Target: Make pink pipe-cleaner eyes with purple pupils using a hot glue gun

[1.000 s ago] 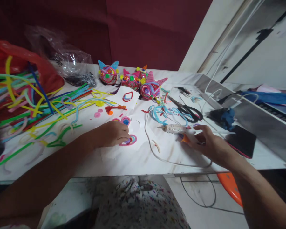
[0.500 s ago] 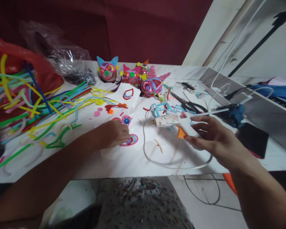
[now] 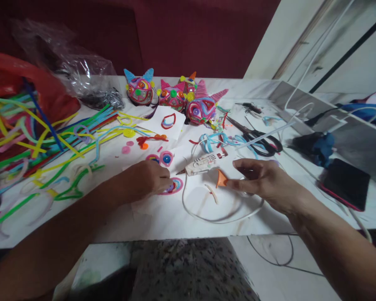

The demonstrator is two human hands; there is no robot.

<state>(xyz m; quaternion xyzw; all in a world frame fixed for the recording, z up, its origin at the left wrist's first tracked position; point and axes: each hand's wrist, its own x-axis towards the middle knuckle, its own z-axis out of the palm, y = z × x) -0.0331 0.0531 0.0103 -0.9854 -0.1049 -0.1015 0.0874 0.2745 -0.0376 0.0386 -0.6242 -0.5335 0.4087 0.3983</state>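
Note:
My right hand [image 3: 265, 177] grips a white hot glue gun [image 3: 203, 164] with an orange trigger [image 3: 221, 179]. Its nozzle points left, just above the paper. The closed fingertips of my left hand [image 3: 148, 179] are on a pink-edged coiled pipe-cleaner oval [image 3: 177, 184], partly hiding it. Right above that hand lie a pink coil with a blue button [image 3: 166, 158] and a second coil [image 3: 152, 158], partly covered. A thin cream strip [image 3: 212, 194] rests beneath the glue gun, inside the loop of its white cord [image 3: 203, 217].
Several decorated pipe-cleaner animal heads [image 3: 140, 90] stand at the back. Loose pipe cleaners [image 3: 72, 146] and a red bag [image 3: 50, 88] crowd the left. Black scissors [image 3: 263, 141], light-blue pipe cleaners [image 3: 207, 142] and a dark phone-like slab [image 3: 346, 182] lie right. White paper [image 3: 164, 121] lies mid-table.
My right hand has brought the glue gun left and slightly down, its nozzle now closer to my left hand. My left hand stays at the oval. The view has shifted slightly.

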